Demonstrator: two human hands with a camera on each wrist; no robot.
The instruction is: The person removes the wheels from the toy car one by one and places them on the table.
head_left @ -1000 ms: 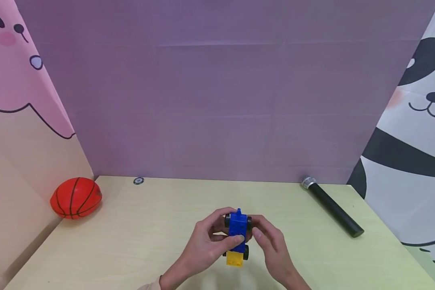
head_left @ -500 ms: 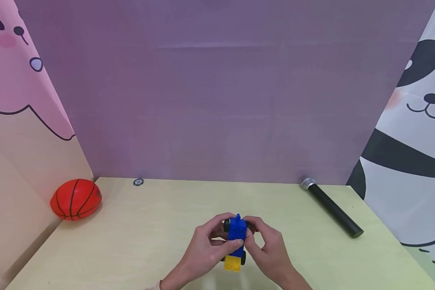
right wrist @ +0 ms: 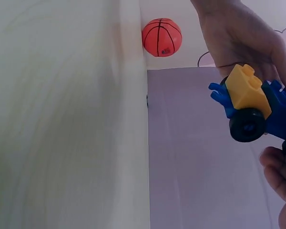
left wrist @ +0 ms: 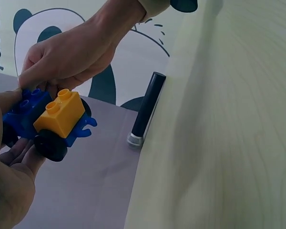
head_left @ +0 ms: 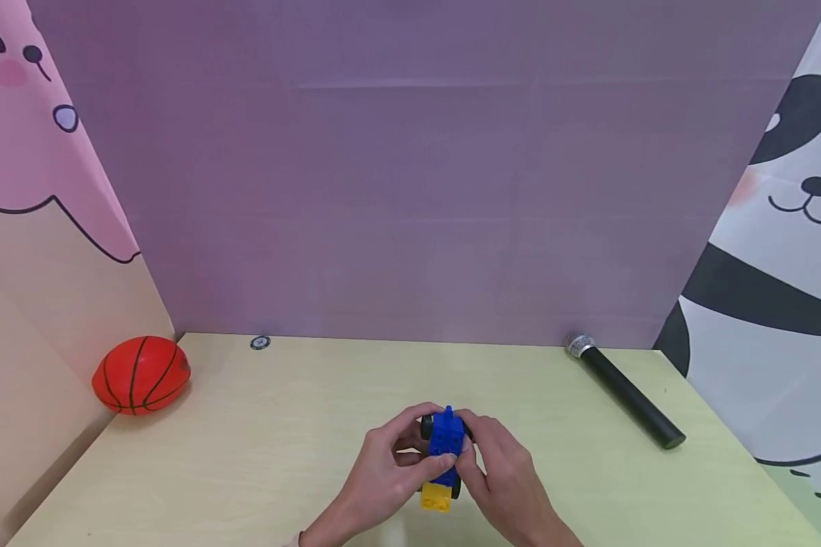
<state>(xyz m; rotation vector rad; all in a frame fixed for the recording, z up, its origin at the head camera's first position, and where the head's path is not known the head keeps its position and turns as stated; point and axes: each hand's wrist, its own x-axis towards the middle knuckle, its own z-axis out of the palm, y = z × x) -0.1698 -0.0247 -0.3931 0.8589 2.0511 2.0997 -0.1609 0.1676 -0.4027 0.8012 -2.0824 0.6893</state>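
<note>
A blue toy car (head_left: 446, 437) built of bricks, with black wheels and a yellow brick (head_left: 436, 497) at its near end, is held up between both hands. My left hand (head_left: 372, 475) grips it from the left, thumb across the top. On the other side, my right hand (head_left: 509, 486) pinches the blue part near the far right wheel. The left wrist view shows the yellow brick's two studs, a black wheel (left wrist: 51, 145) below it and a blue forked hitch (left wrist: 85, 129) at that end. Fingers hide part of the blue body.
On the pale wooden table (head_left: 280, 425), a red toy basketball (head_left: 141, 376) lies at the left edge and a small round chip (head_left: 260, 343) near the back edge. A black microphone (head_left: 629, 395) lies at the right. A purple backdrop (head_left: 410, 190) stands behind.
My right hand has come in against the car's right side, its thumb and fingers closing on it. The car has come slightly nearer to me, held in my left hand.
</note>
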